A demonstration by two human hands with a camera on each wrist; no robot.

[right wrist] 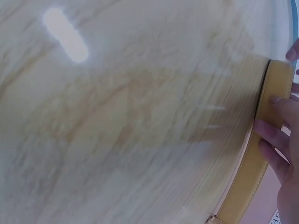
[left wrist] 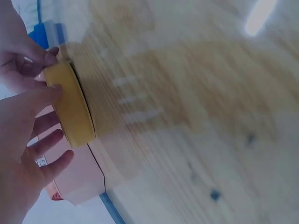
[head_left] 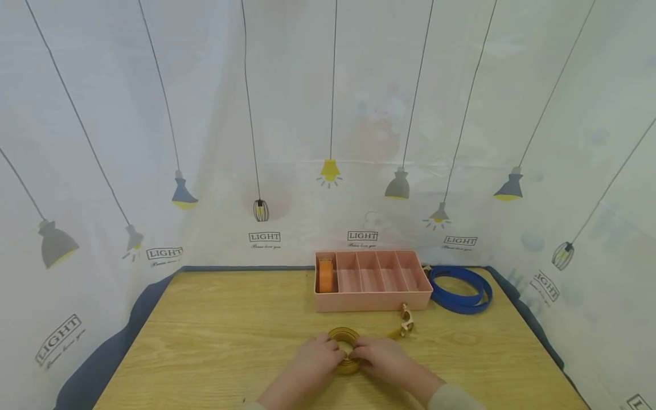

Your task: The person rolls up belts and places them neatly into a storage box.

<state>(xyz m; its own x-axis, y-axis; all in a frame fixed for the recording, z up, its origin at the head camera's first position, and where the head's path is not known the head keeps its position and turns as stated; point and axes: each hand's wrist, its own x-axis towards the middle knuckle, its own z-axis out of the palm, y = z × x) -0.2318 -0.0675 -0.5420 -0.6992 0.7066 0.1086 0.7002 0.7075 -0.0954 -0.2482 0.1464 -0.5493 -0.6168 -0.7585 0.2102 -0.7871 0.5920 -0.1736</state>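
Note:
A yellow-tan belt (head_left: pixel 348 367) stands on edge in a round coil near the table's front. Its loose end runs out to the right, with a gold-coloured buckle (head_left: pixel 406 322) by the box. My left hand (head_left: pixel 318 359) grips the coil's left side, thumb at the near inner edge. From the right, my right hand (head_left: pixel 381 356) holds the opposite side. In the left wrist view, the left hand's thumb lies on the belt (left wrist: pixel 74 107) and its other fingers are spread. The right wrist view shows the right hand's (right wrist: pixel 285 135) fingertips against the strap.
Behind the hands stands a pink divided box (head_left: pixel 371 302). An orange coiled strap (head_left: pixel 326 276) sits in its leftmost compartment. To the box's right lies a blue coiled belt (head_left: pixel 461 307). A printed curtain (head_left: pixel 287 142) hangs around the wooden table (head_left: pixel 230 319).

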